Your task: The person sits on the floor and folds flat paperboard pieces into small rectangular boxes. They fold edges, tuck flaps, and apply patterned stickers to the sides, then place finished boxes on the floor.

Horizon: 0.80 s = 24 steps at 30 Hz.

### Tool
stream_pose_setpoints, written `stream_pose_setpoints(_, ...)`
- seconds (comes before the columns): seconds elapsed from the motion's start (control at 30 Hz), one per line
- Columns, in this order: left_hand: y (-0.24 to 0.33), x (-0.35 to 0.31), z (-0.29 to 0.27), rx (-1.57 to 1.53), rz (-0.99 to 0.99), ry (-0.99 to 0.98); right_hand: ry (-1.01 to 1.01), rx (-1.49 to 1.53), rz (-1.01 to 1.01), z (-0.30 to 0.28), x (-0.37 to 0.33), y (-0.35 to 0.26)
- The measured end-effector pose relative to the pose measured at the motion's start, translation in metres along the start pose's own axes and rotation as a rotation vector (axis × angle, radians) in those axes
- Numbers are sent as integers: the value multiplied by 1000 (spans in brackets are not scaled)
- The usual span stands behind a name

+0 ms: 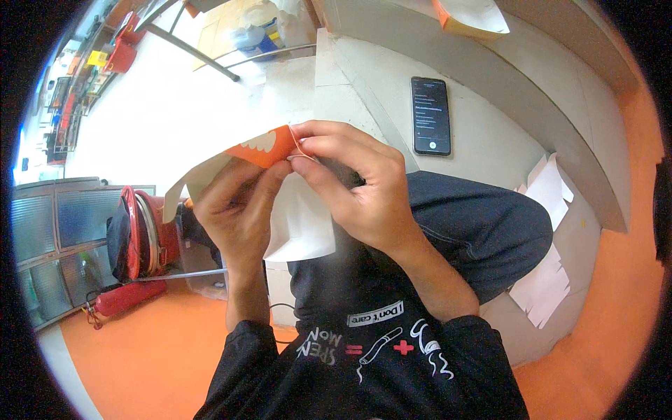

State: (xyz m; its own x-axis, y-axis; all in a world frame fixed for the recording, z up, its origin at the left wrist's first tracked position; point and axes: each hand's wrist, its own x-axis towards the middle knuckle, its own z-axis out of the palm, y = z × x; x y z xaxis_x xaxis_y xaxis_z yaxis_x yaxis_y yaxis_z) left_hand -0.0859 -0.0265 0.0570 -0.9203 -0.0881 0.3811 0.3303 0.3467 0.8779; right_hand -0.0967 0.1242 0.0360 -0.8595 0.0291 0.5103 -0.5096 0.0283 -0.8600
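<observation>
So the room's got an orange floor [147, 343], with a phone [432, 115] face-up on the pale surface [490, 140] off right. The orange-and-white paper piece [280, 145] is held up mid-view, its orange strip's long axis slanting upper right to lower left, white panel [299, 224] pointing down toward the body. Left hand [238, 203] and right hand [360, 175] both pinch it, fingertips close together.

Orange-and-white folded paperboard piece [281, 145]: outer face orange with pale scalloped pattern; inner face white. Black fabric shirt [280, 378]: white and red print. Black rectangular phone [431, 115]: dark screen, pale text. Red cylindrical fire extinguisher [131, 299]: red body.
</observation>
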Motion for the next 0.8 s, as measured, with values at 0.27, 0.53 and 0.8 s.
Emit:
stream_pose_setpoints(0.27,2,-1,19,75,19,-71,59,21,61,-23,-4,9)
stream_pose_setpoints(0.53,4,7,25,-55,42,-212,-33,-18,58,-42,-6,6)
stream_pose_setpoints(0.8,2,-3,33,228,163,-111,98,-36,85,-32,-14,4)
